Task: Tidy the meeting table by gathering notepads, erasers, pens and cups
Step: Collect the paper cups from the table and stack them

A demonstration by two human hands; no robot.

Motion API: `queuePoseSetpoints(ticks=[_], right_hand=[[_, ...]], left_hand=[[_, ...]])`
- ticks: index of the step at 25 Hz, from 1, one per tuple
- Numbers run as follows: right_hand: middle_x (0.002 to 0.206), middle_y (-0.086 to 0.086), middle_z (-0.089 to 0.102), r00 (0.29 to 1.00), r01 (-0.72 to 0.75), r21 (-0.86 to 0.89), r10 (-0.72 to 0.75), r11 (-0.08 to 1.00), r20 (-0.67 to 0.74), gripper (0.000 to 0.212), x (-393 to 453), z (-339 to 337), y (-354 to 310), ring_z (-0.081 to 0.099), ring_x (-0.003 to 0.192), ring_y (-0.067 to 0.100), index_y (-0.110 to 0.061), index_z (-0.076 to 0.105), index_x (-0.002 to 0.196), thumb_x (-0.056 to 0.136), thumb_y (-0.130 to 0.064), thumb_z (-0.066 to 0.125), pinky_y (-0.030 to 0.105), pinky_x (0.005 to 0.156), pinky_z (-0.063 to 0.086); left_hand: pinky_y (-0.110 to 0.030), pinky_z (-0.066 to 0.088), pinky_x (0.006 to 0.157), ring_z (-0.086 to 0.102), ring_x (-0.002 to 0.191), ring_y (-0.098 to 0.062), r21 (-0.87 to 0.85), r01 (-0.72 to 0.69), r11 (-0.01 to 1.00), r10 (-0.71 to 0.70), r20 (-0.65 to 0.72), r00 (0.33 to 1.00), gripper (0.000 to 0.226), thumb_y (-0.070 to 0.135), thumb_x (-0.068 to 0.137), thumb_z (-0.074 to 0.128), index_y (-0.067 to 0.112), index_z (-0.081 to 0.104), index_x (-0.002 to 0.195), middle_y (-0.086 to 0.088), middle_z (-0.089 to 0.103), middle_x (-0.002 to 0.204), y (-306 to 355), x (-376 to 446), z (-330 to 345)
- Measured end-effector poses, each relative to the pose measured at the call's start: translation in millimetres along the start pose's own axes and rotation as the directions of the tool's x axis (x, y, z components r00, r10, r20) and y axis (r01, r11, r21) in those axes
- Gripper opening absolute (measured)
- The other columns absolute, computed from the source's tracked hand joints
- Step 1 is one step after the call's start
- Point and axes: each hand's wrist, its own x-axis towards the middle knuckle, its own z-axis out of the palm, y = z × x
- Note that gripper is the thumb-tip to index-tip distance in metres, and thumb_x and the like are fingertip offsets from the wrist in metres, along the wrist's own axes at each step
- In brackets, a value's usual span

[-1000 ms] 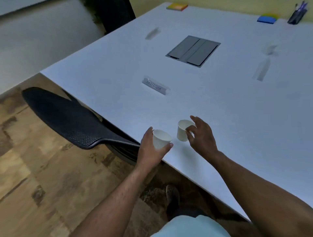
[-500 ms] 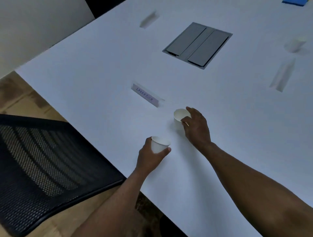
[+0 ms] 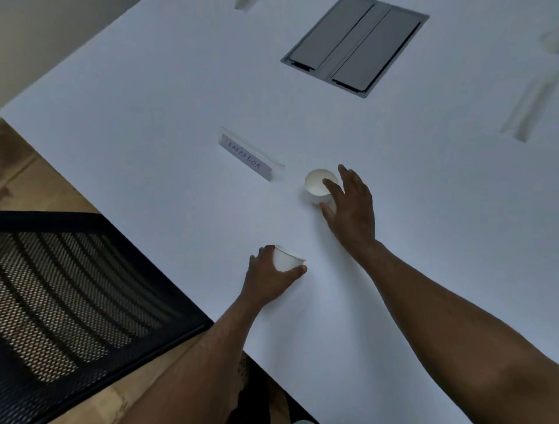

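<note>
Your left hand (image 3: 269,278) gripped a white paper cup (image 3: 286,259), thumb on the near side and fingers curled round the far side, cup tilted w/ its mouth toward the right. It sat over the white table (image 3: 151,100), not far in from the near edge that ran diagonally from upper left to lower right. Can't tell if the cup's base touched the surface.

Your right hand (image 3: 351,205) was at a second paper cup (image 3: 317,186), which stood upright on the table farther in. Index fingertip lay over the rim, thumb against the near wall, other fingers spread and relaxed past the cup's right side: a light pinch on the rim. The two cups were apart, w/ bare tabletop between them.

Just left of the second cup stood a folded name card (image 3: 251,157) reading "LABRADOR", close to it but not touching. Beyond, toward the centre, a grey cable hatch (image 3: 357,45) lay flush in the top, well apart from both hands. At the right edge of view were a blurred white cup (image 3: 551,41) and a pale folded card (image 3: 526,112); another white item (image 3: 245,4) was cut off at the top edge, too little shown to name.

A black mesh chair (image 3: 69,290) was just beside the near table edge, left of your left forearm, over wood-pattern floor (image 3: 18,169). Wide open tabletop lay right of your right arm and between the name card and the hatch.
</note>
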Motion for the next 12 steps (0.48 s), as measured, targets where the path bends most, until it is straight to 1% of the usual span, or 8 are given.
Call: queuePoseSetpoints(ticks=[2,4,6,8,9,10,12], right_hand=[[0.146,0.014,0.045,0.995,-0.005,0.062,0.011,0.998,-0.102,0.039,-16.9,-6.7,-10.9,0.039,0.135,0.034,-0.011,0.060,0.123,0.087,-0.023,0.066,0.046,0.110,0.035],[0.135,0.010,0.055,0.990,-0.020,0.211,0.049,0.977,-0.134,0.026,-32.8,-12.0,-29.9,0.047,0.128,0.029,-0.012,0.067,0.111,0.087,-0.023,0.066,0.045,0.104,0.041],[0.127,0.004,0.062,0.996,-0.046,0.410,0.074,0.911,-0.052,0.019,-41.4,-20.8,-54.5,0.052,0.122,0.021,-0.015,0.071,0.103,0.089,-0.026,0.066,0.043,0.100,0.045],[0.124,-0.004,0.064,0.997,-0.071,0.571,0.052,0.818,0.049,0.019,-35.1,-38.8,-84.5,0.054,0.118,0.012,-0.021,0.071,0.101,0.090,-0.034,0.062,0.040,0.098,0.046],[0.122,-0.007,0.065,0.997,-0.063,0.611,0.025,0.790,0.070,0.019,-28.2,-50.6,-100.4,0.055,0.115,0.009,-0.024,0.071,0.099,0.090,-0.038,0.061,0.039,0.097,0.047],[0.119,-0.009,0.066,0.998,-0.029,0.629,-0.013,0.777,0.061,0.020,-20.4,-63.1,-116.7,0.057,0.112,0.007,-0.025,0.071,0.097,0.089,-0.040,0.061,0.039,0.096,0.048],[0.110,-0.011,0.069,0.994,0.078,0.631,-0.109,0.771,0.010,0.021,-4.8,-88.6,-150.8,0.058,0.106,0.006,-0.024,0.072,0.095,0.088,-0.041,0.062,0.038,0.093,0.049]], left_hand=[[-0.029,0.043,0.085,0.050,0.112,-0.016,-0.044,-0.007,0.999,0.007,-0.005,1.000,0.080,0.066,0.066,0.073,0.027,0.045,0.129,0.005,0.056,0.126,2.9,-0.7,-5.6],[-0.026,0.041,0.082,0.050,0.103,-0.010,-0.109,-0.039,0.993,0.035,-0.044,0.998,0.078,0.065,0.065,0.075,0.029,0.046,0.128,0.006,0.058,0.126,11.2,-2.8,-17.9],[-0.023,0.041,0.078,0.051,0.100,-0.008,-0.147,-0.098,0.984,0.083,-0.100,0.991,0.077,0.065,0.065,0.075,0.030,0.045,0.127,0.008,0.059,0.125,25.0,-8.8,-35.6],[-0.021,0.044,0.071,0.057,0.098,-0.008,-0.164,-0.158,0.974,0.129,-0.170,0.977,0.077,0.068,0.062,0.073,0.032,0.045,0.124,0.012,0.060,0.119,41.4,-17.4,-63.9],[-0.021,0.045,0.067,0.060,0.096,-0.008,-0.163,-0.187,0.969,0.151,-0.210,0.966,0.077,0.070,0.060,0.071,0.033,0.045,0.122,0.015,0.061,0.114,49.6,-21.4,-80.8],[-0.020,0.046,0.065,0.061,0.095,-0.009,-0.153,-0.216,0.964,0.173,-0.252,0.952,0.076,0.070,0.060,0.069,0.034,0.044,0.121,0.016,0.061,0.110,57.1,-25.5,-99.7],[-0.021,0.048,0.063,0.062,0.092,-0.009,-0.120,-0.268,0.956,0.214,-0.339,0.916,0.072,0.066,0.063,0.069,0.033,0.043,0.122,0.017,0.062,0.106,67.0,-34.9,-140.7]])
